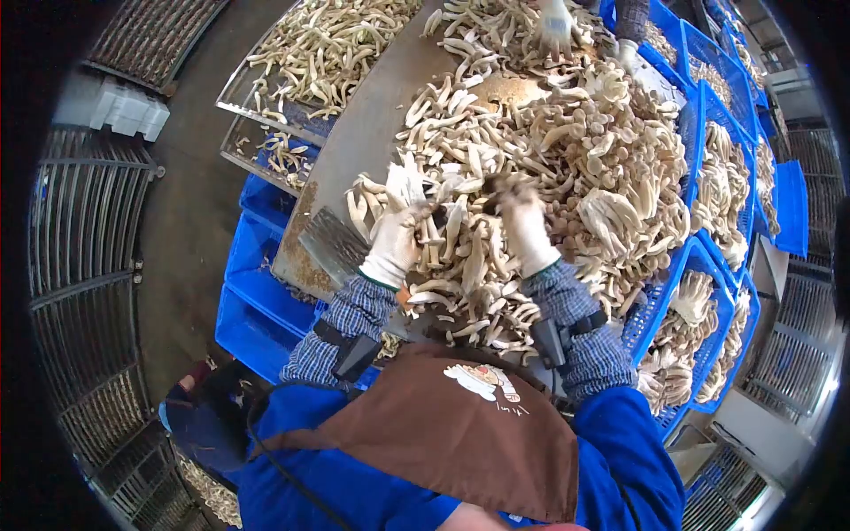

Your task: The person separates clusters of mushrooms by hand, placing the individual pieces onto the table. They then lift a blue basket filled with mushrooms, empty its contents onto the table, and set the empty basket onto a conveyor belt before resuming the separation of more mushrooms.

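A large heap of pale mushrooms (611,168) covers the metal table (354,150) in front of me. At the heap's left edge my left hand (396,241), in a white glove with dark-stained fingertips, is closed on mushrooms; several stems stick up beside its fingers. To its right, my right hand (524,226), also gloved, reaches over the middle of the heap. Its dark fingers are smeared by motion, and what they hold, if anything, cannot be made out. Loose mushrooms lie between and below both hands.
Blue crates (708,230) of mushrooms line the right side. A tray (257,97) of mushrooms stands at the upper left, above blue bins (257,327). Another person's gloved hand (555,31) touches the heap's far end. Metal racks (88,212) stand at the far left.
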The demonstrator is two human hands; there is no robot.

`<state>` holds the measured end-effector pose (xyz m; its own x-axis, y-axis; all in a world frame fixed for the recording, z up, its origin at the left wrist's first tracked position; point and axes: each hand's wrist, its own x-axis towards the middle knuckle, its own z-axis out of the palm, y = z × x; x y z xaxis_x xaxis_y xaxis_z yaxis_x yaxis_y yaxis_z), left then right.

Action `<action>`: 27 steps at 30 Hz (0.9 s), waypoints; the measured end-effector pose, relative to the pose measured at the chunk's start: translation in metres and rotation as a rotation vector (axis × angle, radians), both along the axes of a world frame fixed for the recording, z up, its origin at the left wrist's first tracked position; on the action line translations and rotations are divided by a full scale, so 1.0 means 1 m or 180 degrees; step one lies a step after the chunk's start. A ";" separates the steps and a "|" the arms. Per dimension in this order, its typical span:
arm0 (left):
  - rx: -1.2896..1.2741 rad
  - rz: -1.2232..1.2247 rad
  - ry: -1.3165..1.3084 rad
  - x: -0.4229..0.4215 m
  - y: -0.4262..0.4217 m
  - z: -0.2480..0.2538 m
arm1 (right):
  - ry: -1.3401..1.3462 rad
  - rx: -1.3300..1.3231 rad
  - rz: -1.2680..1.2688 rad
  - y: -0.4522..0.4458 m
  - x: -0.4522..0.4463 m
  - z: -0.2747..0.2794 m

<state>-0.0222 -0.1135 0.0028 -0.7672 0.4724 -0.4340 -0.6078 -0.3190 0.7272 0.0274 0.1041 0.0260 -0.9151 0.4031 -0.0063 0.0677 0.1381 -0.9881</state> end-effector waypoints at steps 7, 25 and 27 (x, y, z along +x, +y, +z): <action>-0.0589 -0.0060 0.0031 0.002 0.009 0.063 | -0.1358 0.1962 0.0147 0.007 0.003 -0.032; -0.0442 0.0285 0.1056 -0.033 -0.038 0.018 | -0.1443 0.0851 0.0442 0.008 0.013 0.035; -0.0495 0.0340 0.0935 -0.045 -0.052 0.007 | -0.1539 0.0125 0.0990 -0.027 0.036 0.048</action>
